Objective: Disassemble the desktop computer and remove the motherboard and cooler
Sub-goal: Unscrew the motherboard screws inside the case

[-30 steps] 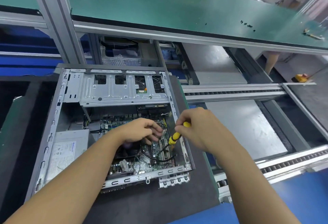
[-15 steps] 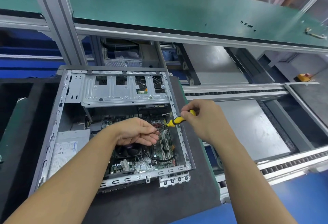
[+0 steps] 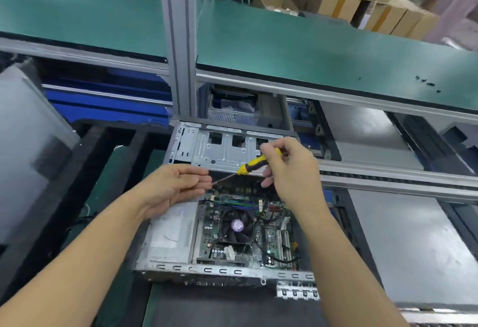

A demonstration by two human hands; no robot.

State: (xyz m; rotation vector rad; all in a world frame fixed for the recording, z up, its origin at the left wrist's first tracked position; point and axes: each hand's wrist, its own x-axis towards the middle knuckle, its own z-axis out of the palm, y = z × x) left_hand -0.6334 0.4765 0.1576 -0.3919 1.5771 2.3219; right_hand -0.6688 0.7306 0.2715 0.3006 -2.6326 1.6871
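Both hands have lifted off the cooler (image 3: 236,225). Up-left of it, the left hand (image 3: 176,188) lies flat at the screwdriver (image 3: 247,167) tip. The shaft slants up-right into the gripping right hand (image 3: 289,171). The cooler sits below, mid-motherboard (image 3: 274,238).

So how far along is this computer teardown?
Done: the case lies open, side cover off. In hand: the right hand grips a yellow screwdriver, tip at the open left hand. Left: motherboard and cooler still sit inside.
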